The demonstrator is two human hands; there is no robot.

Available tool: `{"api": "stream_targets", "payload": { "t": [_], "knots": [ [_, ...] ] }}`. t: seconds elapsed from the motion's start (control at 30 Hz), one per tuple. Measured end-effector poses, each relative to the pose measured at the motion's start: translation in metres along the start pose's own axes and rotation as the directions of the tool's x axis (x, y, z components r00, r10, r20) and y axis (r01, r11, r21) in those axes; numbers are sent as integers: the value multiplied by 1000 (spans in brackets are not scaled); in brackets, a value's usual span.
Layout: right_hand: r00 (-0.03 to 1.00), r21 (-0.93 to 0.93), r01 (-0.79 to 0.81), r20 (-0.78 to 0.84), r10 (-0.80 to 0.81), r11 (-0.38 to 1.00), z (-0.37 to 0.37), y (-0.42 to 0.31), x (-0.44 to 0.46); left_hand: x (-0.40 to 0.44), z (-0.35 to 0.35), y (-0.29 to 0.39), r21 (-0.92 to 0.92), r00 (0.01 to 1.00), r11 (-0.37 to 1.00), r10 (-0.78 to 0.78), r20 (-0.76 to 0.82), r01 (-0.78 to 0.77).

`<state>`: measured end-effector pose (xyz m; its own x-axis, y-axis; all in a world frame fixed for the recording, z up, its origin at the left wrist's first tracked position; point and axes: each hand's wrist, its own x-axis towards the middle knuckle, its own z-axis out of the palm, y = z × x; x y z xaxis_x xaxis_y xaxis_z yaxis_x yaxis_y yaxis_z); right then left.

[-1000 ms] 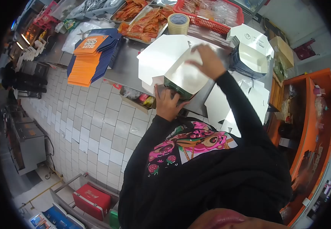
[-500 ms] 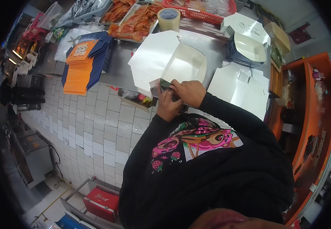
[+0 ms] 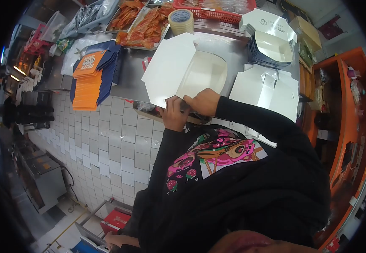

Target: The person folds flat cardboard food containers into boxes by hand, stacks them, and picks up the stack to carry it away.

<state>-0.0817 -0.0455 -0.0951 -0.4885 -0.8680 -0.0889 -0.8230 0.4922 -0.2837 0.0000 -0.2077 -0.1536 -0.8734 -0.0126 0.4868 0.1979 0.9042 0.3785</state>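
Holds the near-left corner of an open white box (image 3: 206, 71) at the worktop (image 3: 131, 71) edge, using the left-hand grip (image 3: 175, 114) and, just beside it, the right-hand grip (image 3: 205, 102). Has nested boxes (image 3: 273, 47) and white cartons (image 3: 249, 89) to the right, and orange-and-navy cartons (image 3: 87, 89) to the left. Has a tape roll (image 3: 180, 24) beyond the box, beside orange-red packs (image 3: 147, 27), near a red basket (image 3: 217, 16).

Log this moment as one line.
left hand: at open box, near corner | right hand: at near edge | white flap: spread left | nested boxes: farther right

Tape roll (image 3: 181, 27) behind the box (image 3: 187, 69), stacked boxes (image 3: 269, 42) right
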Motion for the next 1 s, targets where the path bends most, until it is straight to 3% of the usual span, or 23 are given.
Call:
{"api": "stream_targets", "payload": {
  "t": [0.1,0.13,0.2,0.23,0.27,0.3,0.37,0.4,0.43,0.57,0.63,0.7,0.77,0.8,0.83,0.87,0.9,0.93,1.0],
  "knots": [
    [1000,79,-2,28,-1,997,-4,9,-4,-1,5,5,-129,993,990,48,-106,-62],
    [1000,79,-6,20,5,997,-8,13,-4,-2,6,5,-128,993,989,58,-105,-71],
    [984,163,-106,158,80,981,-25,28,-3,0,4,10,-128,999,991,32,-18,-34],
    [987,202,-90,-112,114,975,-23,50,7,3,2,9,-128,999,991,41,-14,-42],
    [917,233,-64,-369,149,970,-21,73,16,7,1,9,-107,998,993,55,-27,-57],
    [817,125,-86,-559,141,988,-53,78,20,8,0,9,-86,997,994,67,-36,-70],
    [747,10,-229,-639,183,973,-43,123,39,9,3,8,-88,997,993,74,10,-72],
    [856,131,-302,-399,329,944,-33,145,49,11,4,7,-88,996,993,79,46,-74],
    [896,223,-393,-123,426,892,-25,161,40,9,9,20,-89,995,992,92,50,-87],
    [815,454,-431,-176,552,780,-3,166,52,17,6,13,-69,997,997,48,62,-44],
    [855,457,-319,-239,460,830,2,170,56,16,-1,13,-71,994,997,49,95,-42],
    [815,548,-291,-287,503,784,-1,173,33,20,-5,30,-56,991,998,7,134,0],
    [439,778,112,-597,671,618,-1,163,4,23,-20,42,-29,992,999,27,126,-24],
    [420,807,159,-577,701,569,-5,153,-24,24,-29,49,19,997,999,35,63,-36],
    [450,812,100,-552,702,574,-8,139,-59,22,-34,53,66,999,997,44,1,-44],
    [485,695,-107,-588,648,711,-14,118,-99,11,-33,55,-8,997,999,-43,62,44],
    [516,544,-155,-668,537,825,1,117,-151,1,-12,74,-18,997,999,-38,64,39],
    [532,463,-223,-680,505,858,7,95,-190,-3,-1,82,-173,984,982,101,149,-74],
    [640,420,-390,-516,569,820,17,50,-255,-3,19,113,-437,890,879,341,302,-189]
  ]
}}
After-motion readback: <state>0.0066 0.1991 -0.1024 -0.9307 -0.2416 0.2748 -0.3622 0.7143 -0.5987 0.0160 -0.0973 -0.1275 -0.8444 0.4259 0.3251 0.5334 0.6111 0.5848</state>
